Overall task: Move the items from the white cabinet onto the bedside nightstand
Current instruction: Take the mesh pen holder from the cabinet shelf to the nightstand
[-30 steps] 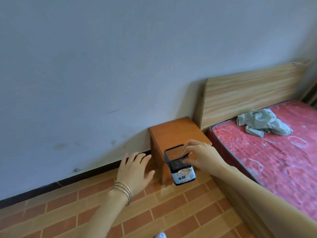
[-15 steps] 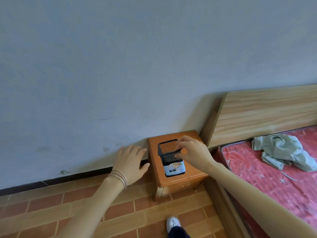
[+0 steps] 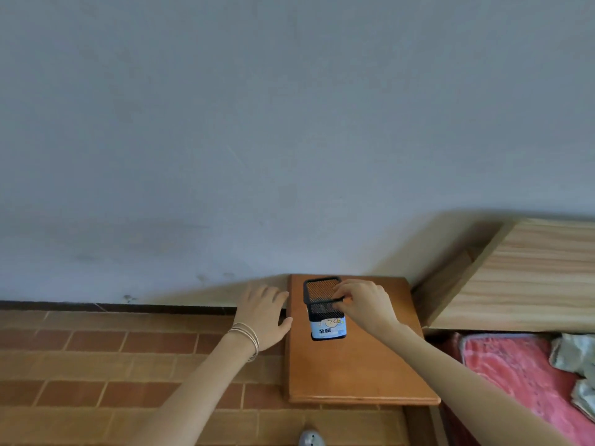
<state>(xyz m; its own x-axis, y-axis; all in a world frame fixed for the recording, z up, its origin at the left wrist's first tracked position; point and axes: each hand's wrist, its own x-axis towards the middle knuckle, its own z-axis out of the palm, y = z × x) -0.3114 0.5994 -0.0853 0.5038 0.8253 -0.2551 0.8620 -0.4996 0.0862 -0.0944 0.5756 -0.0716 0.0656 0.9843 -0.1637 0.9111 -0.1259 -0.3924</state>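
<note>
The left hand (image 3: 264,312) is spread flat and empty, just beside the nightstand (image 3: 354,365) edge. A mesh holder (image 3: 323,309) is kept near the nightstand's back-left, pinched at its rim by the right hand (image 3: 363,305). Whether it is fully set down cannot be told. If released tilted, it could be tipped over. Nothing is seen inside.

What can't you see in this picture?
- Head view: whether the mesh cup already sits on the nightstand or hangs just above; its base is hidden by its own body.
- Right hand: fingertips at the cup's rim, grip partly hidden by the hand.
- Label print: too small to read fully.
- Bed: cut off by the right edge.
- White cabinet: out of frame.
</note>
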